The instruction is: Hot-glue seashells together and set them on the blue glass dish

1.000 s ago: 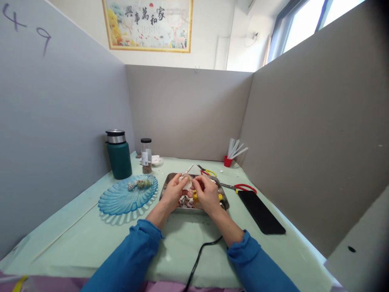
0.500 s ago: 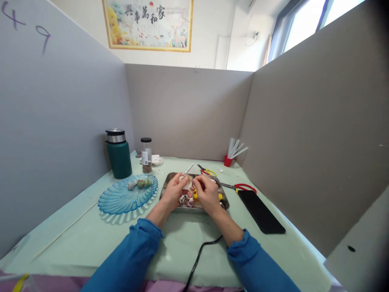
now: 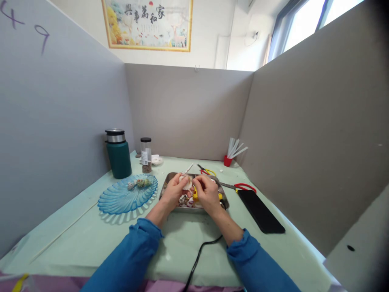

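Note:
Over a metal tray, my left hand pinches a pale, fan-shaped shell between thumb and fingers. Close beside it, my right hand is closed, its thumb and fingertips pressed together near the shell's edge. Whatever it holds there, if anything, is too small to make out. Below the hands, the tray contains small white and brownish shells. A yellow tool, perhaps a glue gun, lies in it partly behind my right hand.
A blue glass plate with a small shell-like cluster is on the left, near a green flask and a jar. To the right lie red-handled scissors, a black phone, and a red cup of translucent sticks. A black cable crosses the front.

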### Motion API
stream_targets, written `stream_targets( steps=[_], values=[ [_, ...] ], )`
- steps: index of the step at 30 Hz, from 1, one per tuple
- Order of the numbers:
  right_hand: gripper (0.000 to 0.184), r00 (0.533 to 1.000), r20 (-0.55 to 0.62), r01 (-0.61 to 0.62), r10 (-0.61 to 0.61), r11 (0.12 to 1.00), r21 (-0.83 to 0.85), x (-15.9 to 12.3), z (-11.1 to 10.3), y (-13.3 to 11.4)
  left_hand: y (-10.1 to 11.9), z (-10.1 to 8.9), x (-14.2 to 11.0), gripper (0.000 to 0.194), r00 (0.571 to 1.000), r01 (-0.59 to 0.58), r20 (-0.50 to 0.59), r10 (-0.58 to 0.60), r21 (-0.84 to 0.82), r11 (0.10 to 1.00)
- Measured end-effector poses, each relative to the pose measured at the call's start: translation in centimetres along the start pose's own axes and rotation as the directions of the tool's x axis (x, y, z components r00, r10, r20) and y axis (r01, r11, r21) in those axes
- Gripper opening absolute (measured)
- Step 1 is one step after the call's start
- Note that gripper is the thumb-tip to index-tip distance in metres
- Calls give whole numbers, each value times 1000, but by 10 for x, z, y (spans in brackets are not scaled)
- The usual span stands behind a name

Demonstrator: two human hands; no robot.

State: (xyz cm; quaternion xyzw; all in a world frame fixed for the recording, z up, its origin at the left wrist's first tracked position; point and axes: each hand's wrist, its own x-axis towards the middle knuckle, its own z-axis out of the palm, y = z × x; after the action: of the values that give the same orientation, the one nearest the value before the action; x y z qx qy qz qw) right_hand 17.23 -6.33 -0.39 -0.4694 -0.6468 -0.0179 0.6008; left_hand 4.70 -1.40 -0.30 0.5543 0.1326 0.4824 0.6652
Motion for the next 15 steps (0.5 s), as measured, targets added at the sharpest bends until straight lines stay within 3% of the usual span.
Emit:
stream_targets(
  steps=[15],
  values=[
    [17,999,28,20,-19,999,-26,1,-2,-2,4,3,-2,29,1000,10,-26,-10,-13,1000]
  ],
)
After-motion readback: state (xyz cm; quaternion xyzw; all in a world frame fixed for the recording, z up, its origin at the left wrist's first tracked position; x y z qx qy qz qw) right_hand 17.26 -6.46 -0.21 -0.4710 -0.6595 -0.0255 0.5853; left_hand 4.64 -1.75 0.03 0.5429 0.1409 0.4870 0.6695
